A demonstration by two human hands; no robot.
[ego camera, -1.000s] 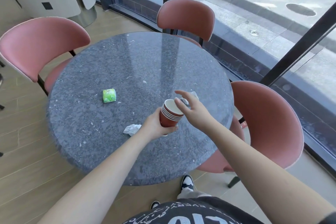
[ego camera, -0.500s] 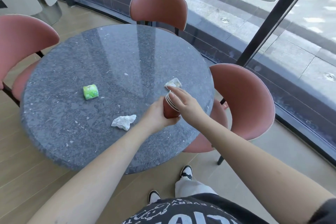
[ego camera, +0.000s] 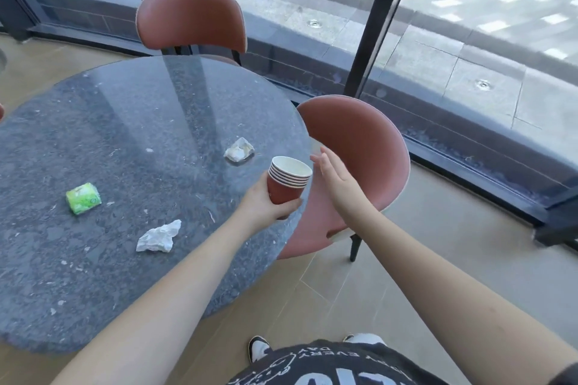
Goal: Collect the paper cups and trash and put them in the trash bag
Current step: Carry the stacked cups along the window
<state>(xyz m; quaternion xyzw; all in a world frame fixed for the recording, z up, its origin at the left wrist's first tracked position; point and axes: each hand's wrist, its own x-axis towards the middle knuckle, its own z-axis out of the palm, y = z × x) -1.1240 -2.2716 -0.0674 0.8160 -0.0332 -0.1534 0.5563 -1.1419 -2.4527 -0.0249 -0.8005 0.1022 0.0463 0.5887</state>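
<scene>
My left hand (ego camera: 266, 206) grips a stack of several red paper cups (ego camera: 287, 181) with white insides, held above the right edge of the round grey stone table (ego camera: 93, 275). My right hand (ego camera: 336, 176) hovers just right of the stack, fingers straight and apart, holding nothing. On the table lie a crumpled white tissue (ego camera: 159, 236) near my left forearm, a second crumpled tissue (ego camera: 239, 149) just beyond the cups, and a small green packet (ego camera: 83, 198) to the left. No trash bag is in view.
A pink chair (ego camera: 353, 147) stands right of the table, behind my right hand. Another pink chair (ego camera: 190, 22) sits at the far side. Glass walls with dark frames (ego camera: 375, 22) run behind them. My shoes (ego camera: 259, 348) show on the wooden floor below.
My right hand has lifted off the top of the cup stack and moved to its right. The view has swung to the right, so the table sits further left.
</scene>
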